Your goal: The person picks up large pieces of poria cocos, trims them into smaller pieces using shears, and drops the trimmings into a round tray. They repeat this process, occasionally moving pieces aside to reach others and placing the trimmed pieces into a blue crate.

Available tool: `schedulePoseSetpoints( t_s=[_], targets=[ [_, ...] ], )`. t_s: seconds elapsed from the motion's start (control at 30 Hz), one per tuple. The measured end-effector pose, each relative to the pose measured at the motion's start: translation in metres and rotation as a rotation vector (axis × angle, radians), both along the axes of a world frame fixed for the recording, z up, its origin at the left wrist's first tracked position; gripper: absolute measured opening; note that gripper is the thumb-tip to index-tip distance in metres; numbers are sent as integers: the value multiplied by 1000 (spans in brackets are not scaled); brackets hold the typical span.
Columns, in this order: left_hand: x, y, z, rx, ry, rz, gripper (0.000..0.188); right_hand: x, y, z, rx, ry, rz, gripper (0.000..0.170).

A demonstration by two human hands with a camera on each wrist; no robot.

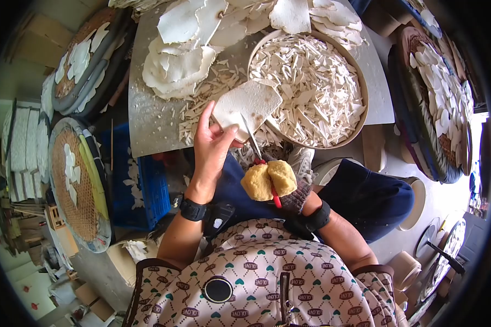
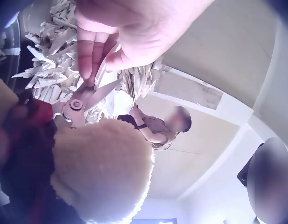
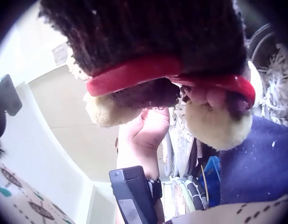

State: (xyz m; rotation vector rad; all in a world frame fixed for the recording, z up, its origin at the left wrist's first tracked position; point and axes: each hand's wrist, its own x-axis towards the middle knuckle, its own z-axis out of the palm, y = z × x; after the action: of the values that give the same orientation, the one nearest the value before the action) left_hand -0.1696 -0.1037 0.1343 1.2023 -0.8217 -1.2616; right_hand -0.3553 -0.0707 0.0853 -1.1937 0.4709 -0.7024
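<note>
My bare left hand (image 1: 213, 143) pinches a flat, off-white sheet (image 1: 252, 98) with a rough surface between thumb and fingers. My right hand (image 1: 295, 197), in a dark knitted glove, grips red-handled shears; thick yellow foam pads (image 1: 257, 182) cover the handles. The shears' metal blades (image 1: 250, 129) point away from me and overlap the sheet's near edge. In the left wrist view the shears' pivot (image 2: 76, 103) shows, with the blades parted just below the left fingertips. The right wrist view shows the red handle (image 3: 134, 72) across the glove.
A round tray (image 1: 364, 87) full of cut white strips stands at the right of the metal table (image 1: 153, 128). Stacked sheets (image 1: 174, 71) and loose strips lie left of it. Below are a blue crate (image 1: 161, 188) and my knees. Round woven racks stand either side. Another person (image 2: 158, 126) appears in the left wrist view.
</note>
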Motion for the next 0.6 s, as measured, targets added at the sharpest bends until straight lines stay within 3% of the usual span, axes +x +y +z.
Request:
schedulePoseSetpoints(
  t_s=[0.2, 0.37, 0.5, 0.6],
  targets=[
    [-1, 1, -3, 4, 20, 13, 68, 3, 6, 14, -5, 80, -76, 24],
    [5, -2, 3, 35, 10, -27, 57, 2, 5, 13, 297, -142, -12, 23],
    [31, -14, 7, 104, 1, -75, 41, -3, 5, 1, 174, -58, -12, 25],
    [42, -19, 5, 164, 6, -117, 39, -6, 6, -3, 191, -24, -10, 26]
  ],
)
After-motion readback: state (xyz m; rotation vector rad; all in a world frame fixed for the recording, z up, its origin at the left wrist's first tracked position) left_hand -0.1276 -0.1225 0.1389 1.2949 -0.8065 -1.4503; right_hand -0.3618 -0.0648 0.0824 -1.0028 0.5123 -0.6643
